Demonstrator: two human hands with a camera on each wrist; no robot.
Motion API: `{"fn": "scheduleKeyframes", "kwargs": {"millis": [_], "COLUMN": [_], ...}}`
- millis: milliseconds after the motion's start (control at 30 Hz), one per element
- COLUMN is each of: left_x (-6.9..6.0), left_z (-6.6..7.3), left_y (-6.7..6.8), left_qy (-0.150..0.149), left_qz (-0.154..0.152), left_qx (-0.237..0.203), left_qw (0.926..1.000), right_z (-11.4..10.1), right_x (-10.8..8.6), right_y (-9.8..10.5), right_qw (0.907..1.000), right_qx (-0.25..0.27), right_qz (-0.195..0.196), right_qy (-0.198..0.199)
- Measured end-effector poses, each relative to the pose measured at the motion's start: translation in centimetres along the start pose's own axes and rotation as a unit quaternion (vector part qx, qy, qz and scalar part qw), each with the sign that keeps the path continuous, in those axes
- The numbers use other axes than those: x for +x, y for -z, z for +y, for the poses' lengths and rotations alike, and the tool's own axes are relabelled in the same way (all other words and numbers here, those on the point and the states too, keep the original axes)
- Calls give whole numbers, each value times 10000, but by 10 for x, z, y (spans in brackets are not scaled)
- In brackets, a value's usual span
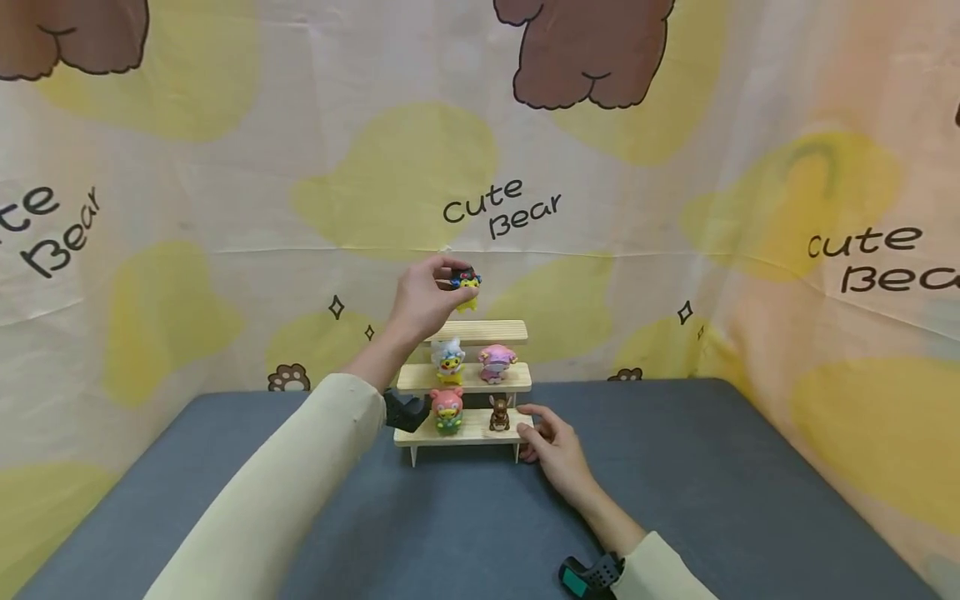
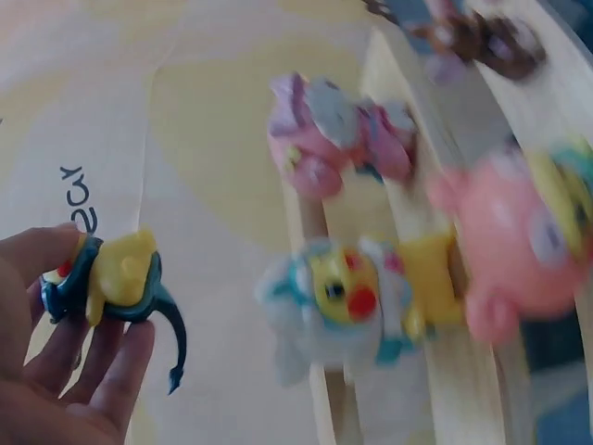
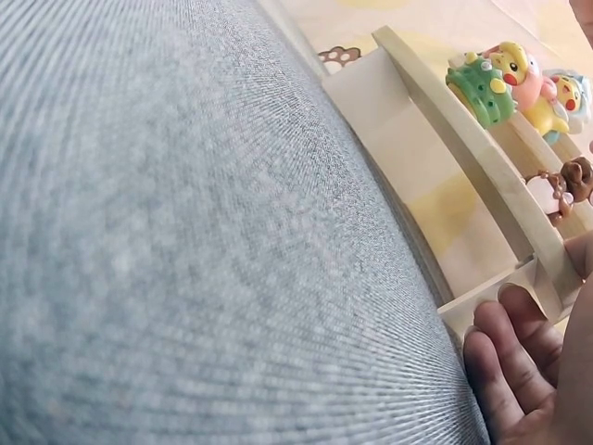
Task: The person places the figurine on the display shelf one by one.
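My left hand [image 1: 426, 298] holds a small yellow figurine [image 2: 122, 269] with a dark blue-green hood and tail between thumb and fingers. It is up in the air, just above the top step of a wooden tiered display stand [image 1: 476, 333]. My right hand [image 1: 558, 458] grips the right end of the bottom step, its fingers [image 3: 519, 357] against the side leg. On the middle step stand a yellow figurine in a white hood [image 1: 448, 363] and a pink-lilac figurine [image 1: 496, 364]. The bottom step bears a pink figurine with a green lower part [image 1: 447, 411] and a brown eared figurine [image 1: 499, 413].
The stand is on a table with a grey-blue cloth [image 1: 637, 483], near its back edge. Behind hangs a patterned backdrop [image 1: 600, 217] with bears and lettering. A dark wrist strap [image 1: 592, 577] is on the right forearm.
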State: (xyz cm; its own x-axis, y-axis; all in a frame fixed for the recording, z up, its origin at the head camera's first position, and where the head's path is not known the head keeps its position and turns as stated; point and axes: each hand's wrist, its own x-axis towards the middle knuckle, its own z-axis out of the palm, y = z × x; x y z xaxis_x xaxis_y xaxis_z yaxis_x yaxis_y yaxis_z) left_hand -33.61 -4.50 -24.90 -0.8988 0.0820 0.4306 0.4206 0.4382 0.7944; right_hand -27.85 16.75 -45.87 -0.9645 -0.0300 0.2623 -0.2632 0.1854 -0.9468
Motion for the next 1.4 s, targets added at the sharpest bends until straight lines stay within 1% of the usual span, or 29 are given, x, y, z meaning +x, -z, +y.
{"fn": "scheduleKeyframes", "kwargs": {"millis": [67,167,233,400,533,633,700,767,900,967,1067,1200,1400], "left_x": [3,9,11,15,15,16,16,17,18,19,21,21,21], "left_z": [0,0,0,-2,-5,-8,-10,-12,-16,-18,-20,-20,-22], "left_y": [-5,-14,-19,-30,-38,-42,-45,-47,-50,-52,-54,-55,-56], "left_qy": [127,238,274,423,567,653,699,755,875,886,843,728,578], "left_qz": [-63,-123,-179,-379,-453,-490,-505,-540,-641,-697,-767,-842,-1009], "left_qx": [-253,-562,-650,-587,-465,-441,-453,-498,-414,-322,-228,-98,139], "left_qw": [9996,9981,9973,9967,9963,9957,9952,9944,9932,9931,9932,9937,9931], "right_z": [-1,-1,-1,-3,-18,-30,-33,-31,-16,-9,-5,-10,-11], "right_x": [0,0,0,0,-5,-11,-13,-12,-6,-3,0,-3,-5], "right_y": [0,1,1,-1,-1,0,0,-1,-3,-4,-5,-5,-5], "right_qw": [10000,10000,10000,9997,9997,9999,10000,10000,9998,9997,9996,9995,9994], "right_qx": [-1,-13,-39,-175,-169,-89,-37,-27,-142,-186,-156,-185,-254], "right_qz": [5,0,4,103,104,51,27,46,71,112,186,195,197], "right_qy": [-6,-14,-17,-107,-142,-26,35,49,-112,-148,-125,-136,-140]}}
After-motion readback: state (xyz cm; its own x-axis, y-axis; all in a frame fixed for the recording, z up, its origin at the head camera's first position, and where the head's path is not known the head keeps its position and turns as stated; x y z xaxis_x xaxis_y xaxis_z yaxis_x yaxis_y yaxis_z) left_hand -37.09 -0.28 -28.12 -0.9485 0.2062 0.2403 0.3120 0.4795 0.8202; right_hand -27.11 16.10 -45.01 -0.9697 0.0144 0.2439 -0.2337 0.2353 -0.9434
